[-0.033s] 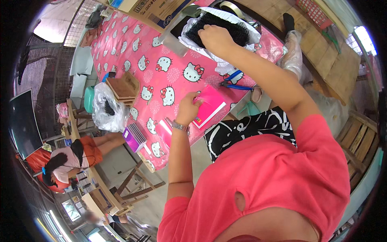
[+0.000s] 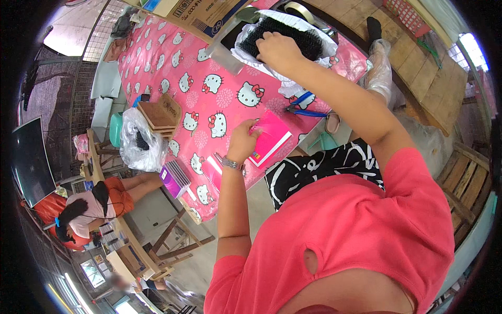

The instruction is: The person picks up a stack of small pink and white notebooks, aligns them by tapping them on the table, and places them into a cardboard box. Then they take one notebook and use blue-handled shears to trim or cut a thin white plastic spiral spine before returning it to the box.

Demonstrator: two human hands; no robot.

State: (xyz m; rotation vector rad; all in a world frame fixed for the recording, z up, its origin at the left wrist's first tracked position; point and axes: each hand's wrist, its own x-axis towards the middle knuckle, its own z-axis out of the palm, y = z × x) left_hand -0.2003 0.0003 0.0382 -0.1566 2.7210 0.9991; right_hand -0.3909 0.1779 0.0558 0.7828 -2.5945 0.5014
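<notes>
Only slight hand shifts appear since the earlier frame; handling is unchanged. Left hand (image 2: 243, 142) grips the pink booklet (image 2: 272, 137) at the near edge of the table (image 2: 228, 78). Right hand (image 2: 280, 51), fingers curled, contacts black bristly material (image 2: 300, 41); grip indeterminable.

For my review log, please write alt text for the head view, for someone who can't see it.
The left hand is on the left edge of a pink notebook, while the right hand touches black, coil-like pieces in white paper. Blue-handled pliers lie nearby on a pink patterned tablecloth.
</notes>
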